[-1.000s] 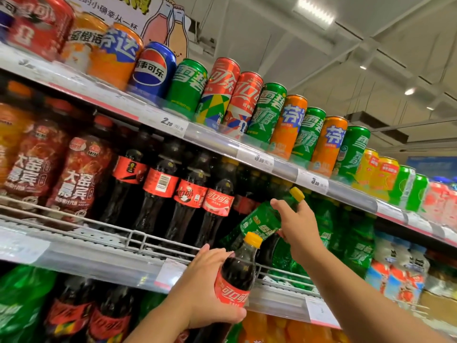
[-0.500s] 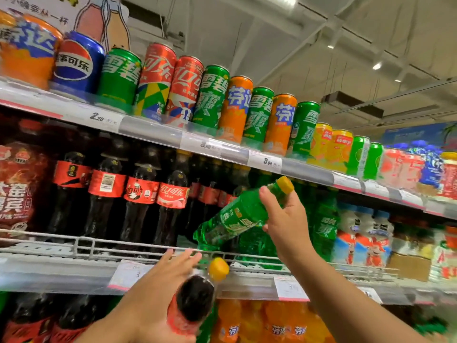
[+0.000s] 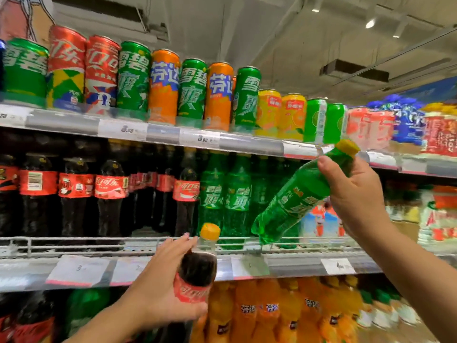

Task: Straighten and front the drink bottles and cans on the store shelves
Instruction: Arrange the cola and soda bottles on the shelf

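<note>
Middle shelf (image 3: 291, 264) carried cola and green bottles behind a wire rail. Right hand (image 3: 356, 194) gripped a green bottle (image 3: 294, 196) by its neck, tilted, its base at the shelf's front rail. Left hand (image 3: 158, 290) gripped a cola bottle (image 3: 197, 271) just below the shelf's front edge.

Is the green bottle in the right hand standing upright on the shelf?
No, the right hand holds the green bottle tilted, cap up-right.
</note>
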Tool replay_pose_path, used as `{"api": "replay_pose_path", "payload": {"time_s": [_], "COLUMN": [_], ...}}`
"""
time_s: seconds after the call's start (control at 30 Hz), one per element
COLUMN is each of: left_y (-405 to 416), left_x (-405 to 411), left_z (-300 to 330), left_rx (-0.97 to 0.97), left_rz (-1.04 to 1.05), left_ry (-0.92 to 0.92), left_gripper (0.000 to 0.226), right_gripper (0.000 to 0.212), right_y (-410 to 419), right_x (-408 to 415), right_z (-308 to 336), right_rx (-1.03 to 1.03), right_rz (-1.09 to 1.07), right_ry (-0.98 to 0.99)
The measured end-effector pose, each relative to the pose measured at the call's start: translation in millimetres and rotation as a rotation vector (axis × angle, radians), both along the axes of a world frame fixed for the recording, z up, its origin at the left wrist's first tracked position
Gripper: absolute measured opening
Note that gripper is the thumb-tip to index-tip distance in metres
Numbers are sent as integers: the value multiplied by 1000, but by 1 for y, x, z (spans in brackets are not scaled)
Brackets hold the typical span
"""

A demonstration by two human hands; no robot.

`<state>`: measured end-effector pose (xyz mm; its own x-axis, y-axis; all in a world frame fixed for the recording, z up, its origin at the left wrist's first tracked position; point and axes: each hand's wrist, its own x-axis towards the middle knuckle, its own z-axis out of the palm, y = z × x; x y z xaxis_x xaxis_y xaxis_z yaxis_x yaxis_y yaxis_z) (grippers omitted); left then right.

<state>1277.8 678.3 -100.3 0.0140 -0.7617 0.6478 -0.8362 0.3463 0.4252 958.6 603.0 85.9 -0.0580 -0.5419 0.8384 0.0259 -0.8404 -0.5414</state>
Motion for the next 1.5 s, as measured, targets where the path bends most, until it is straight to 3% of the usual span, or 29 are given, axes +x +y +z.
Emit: {"api": "replay_pose_path", "payload": {"time_s": [0.13, 0.33, 0.5, 0.67, 0.77, 0.93, 1.17, 1.5], "left_y": [-11, -14, -18, -22, -28, -32, -29, -32], "left_x": [-21, -36, -37, -28, -24, -22, -22, -21], "left_z": [27, 28, 32, 28, 23, 19, 19, 17], "left_rx": [-19, -135, -79, -5, -3, -10, 4, 33], "left_rz": [90, 56, 59, 77, 104, 109, 82, 95], "left_ry": [-4, 33, 51, 58, 53, 43, 89, 53], "left_gripper": [108, 68, 51, 71, 67, 64, 83, 90], "right_gripper": [27, 37, 38, 51, 57, 41, 46, 55], "right_y": [-18, -44, -72, -91, -93, -84, -69, -107], "right_x": [-15, -5, 18, 38, 48, 60, 88, 75], "right_z": [6, 4, -9, -23, -16, -1, 7, 20], "right_rx": [-44, -58, -25, 14, 0, -49, -139, 135], "right_rz": [-96, -181, -214, -239, -324, -413, -533, -455], "right_ry": [36, 153, 205, 307, 369, 540, 792, 611]}}
